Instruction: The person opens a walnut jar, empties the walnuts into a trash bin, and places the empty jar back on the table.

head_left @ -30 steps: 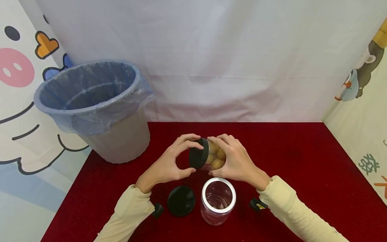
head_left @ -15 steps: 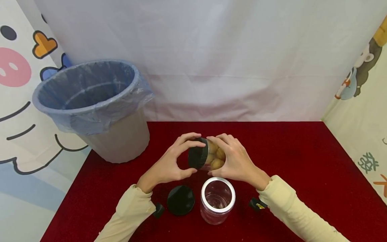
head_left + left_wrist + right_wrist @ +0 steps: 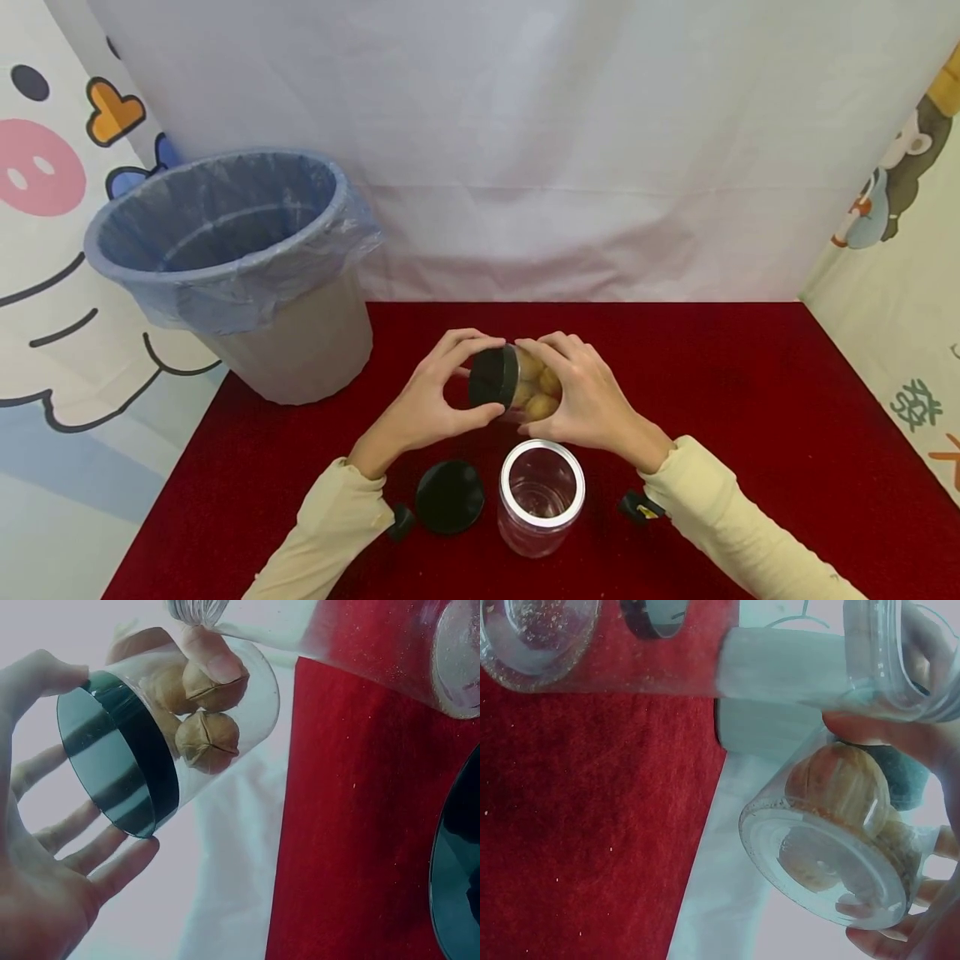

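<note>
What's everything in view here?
filled jar: 1, clear, held sideways
fitted lid: 1, black, on filled jar
nuts: several, brown, inside filled jar
open jar: 1, clear, near front
loose lid: 1, black, beside open jar
bin: 1, pale, blue-lined, back left
tabletop: 1, red, beneath
backdrop: 1, white, behind
printed panels: 2, pale, left and right
wrist cameras: 2, black, at wrists
sleeves: 2, cream, both arms
hands: 2, bare, left on fitted lid, right on filled jar

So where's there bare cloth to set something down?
Right: broad patch of red cloth between right arm and white curtain. Left: a smaller one between bin and left arm. Crowded: between the arms, with held jar, open jar and loose lid.
</note>
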The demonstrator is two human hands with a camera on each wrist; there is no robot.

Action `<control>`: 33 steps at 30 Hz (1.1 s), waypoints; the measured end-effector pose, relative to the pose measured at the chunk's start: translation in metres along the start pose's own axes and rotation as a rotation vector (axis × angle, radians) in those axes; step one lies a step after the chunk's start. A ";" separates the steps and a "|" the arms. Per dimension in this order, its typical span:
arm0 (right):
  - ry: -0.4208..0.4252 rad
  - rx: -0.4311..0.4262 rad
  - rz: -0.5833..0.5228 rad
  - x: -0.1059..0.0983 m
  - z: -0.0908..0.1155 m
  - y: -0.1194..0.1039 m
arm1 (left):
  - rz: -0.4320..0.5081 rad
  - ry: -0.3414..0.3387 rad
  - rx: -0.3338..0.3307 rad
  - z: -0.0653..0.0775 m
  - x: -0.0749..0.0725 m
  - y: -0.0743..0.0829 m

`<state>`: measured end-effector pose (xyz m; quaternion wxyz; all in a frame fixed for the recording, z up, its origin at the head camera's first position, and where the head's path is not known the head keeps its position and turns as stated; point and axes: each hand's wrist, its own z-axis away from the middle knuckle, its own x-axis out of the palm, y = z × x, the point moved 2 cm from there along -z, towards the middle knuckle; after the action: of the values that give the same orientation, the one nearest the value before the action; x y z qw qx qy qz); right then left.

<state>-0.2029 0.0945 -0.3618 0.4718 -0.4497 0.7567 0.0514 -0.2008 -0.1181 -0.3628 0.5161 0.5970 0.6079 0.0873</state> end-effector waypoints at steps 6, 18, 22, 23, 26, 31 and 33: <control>-0.001 -0.001 -0.003 0.000 0.000 0.000 | -0.014 0.042 -0.093 -0.001 0.001 0.002; 0.009 -0.009 0.005 -0.001 -0.001 0.000 | -0.041 0.054 -0.194 -0.001 0.001 0.003; 0.009 -0.003 0.005 -0.002 -0.001 0.001 | -0.008 0.009 -0.128 0.001 -0.003 0.006; 0.008 -0.001 0.006 -0.002 -0.001 0.001 | -0.004 0.002 -0.103 0.002 -0.005 0.007; 0.005 0.002 0.007 -0.003 -0.001 0.001 | -0.001 -0.008 -0.035 0.003 -0.008 0.008; -0.001 0.001 0.000 -0.003 0.000 0.000 | 0.008 -0.016 0.020 0.006 -0.010 0.010; 0.000 -0.001 0.000 -0.003 0.000 0.000 | 0.004 -0.021 0.027 0.007 -0.011 0.011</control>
<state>-0.2029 0.0960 -0.3597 0.4718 -0.4499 0.7566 0.0517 -0.1910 -0.1275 -0.3524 0.5143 0.6061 0.6022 0.0739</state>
